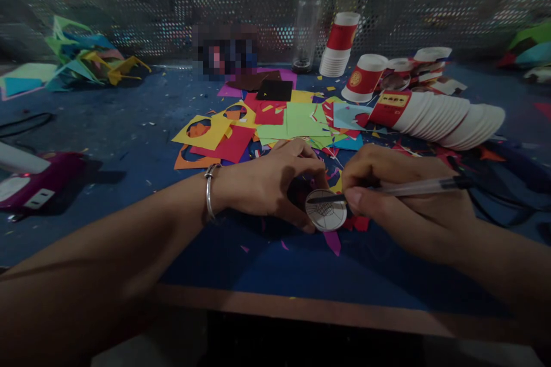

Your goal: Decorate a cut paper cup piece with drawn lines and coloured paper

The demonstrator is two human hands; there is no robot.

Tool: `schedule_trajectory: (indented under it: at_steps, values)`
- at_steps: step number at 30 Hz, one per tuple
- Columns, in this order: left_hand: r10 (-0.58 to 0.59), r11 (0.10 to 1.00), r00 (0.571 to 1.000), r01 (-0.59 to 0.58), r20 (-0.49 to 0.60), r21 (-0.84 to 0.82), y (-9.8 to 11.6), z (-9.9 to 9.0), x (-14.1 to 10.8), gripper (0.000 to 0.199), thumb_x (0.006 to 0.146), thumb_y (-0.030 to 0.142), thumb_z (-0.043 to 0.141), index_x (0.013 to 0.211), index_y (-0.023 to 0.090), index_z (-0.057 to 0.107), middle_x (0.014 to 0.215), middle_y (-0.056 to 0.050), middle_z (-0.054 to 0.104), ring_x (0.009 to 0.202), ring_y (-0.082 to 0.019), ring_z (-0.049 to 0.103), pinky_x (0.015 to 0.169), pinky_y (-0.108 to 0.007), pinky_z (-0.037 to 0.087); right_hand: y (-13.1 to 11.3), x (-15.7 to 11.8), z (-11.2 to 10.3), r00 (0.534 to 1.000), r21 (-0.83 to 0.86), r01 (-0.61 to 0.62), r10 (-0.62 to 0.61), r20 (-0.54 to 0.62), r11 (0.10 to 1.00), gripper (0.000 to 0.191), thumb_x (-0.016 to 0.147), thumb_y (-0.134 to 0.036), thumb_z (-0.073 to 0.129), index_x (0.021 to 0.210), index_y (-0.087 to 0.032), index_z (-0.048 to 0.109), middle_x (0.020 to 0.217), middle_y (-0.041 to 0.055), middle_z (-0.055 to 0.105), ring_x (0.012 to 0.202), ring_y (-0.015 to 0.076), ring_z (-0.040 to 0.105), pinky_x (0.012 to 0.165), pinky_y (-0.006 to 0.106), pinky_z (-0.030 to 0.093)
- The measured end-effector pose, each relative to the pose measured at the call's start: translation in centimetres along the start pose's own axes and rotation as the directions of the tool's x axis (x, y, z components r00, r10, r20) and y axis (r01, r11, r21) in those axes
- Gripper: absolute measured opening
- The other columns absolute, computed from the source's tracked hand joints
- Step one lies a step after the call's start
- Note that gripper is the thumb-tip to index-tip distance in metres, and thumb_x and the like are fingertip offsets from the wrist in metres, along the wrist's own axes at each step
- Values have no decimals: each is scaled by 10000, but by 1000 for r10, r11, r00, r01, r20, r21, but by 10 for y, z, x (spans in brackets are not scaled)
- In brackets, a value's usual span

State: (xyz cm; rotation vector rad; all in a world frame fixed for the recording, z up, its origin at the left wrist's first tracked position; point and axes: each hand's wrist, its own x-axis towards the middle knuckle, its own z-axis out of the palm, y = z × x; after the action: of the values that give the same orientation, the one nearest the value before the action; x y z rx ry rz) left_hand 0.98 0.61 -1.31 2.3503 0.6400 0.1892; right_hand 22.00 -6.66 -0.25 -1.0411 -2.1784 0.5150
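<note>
My left hand (279, 183), with a silver bangle at the wrist, curls round a small object whose round white face (327, 215) carries dark drawn lines and a dark grid in the middle. The sides of this object are mostly hidden by my fingers and shadow. Between the thumb and fingers of my right hand (400, 200) is a pen (413, 186) with a clear barrel. Its dark tip end lies over the white face. Beyond both hands, coloured paper sheets (301, 120) and small scraps are spread on the blue table (142, 126).
Paper cups (365, 77) stand and lie in stacks at the back right, beside a clear bottle (307, 28). Cut paper (86, 60) is heaped at the back left. A purple device (51, 180) sits at the left. A perforated metal panel (241, 0) rises behind.
</note>
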Motion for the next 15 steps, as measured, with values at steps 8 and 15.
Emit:
schedule_trajectory:
  at_steps: [8, 15]
  values:
    - [14, 1000, 1000, -14, 13, -13, -1, -1, -3, 465, 660, 404, 861, 1057, 263, 664, 1247, -63, 463, 1237, -293, 434, 1076, -433, 367, 1, -1, -2, 999, -1, 41, -41, -27, 999, 163, 861, -116, 501, 745, -229, 523, 679, -34, 558, 553, 112, 489, 498, 267, 353]
    - [6, 1000, 1000, -6, 17, -7, 0, -2, -3, 444, 656, 382, 862, 1040, 271, 670, 1246, -61, 467, 1222, -290, 433, 1074, -432, 365, 0, -1, -3, 998, 44, 64, -64, -11, 997, 175, 841, -74, 493, 757, -225, 525, 654, -45, 531, 530, 99, 470, 477, 265, 329]
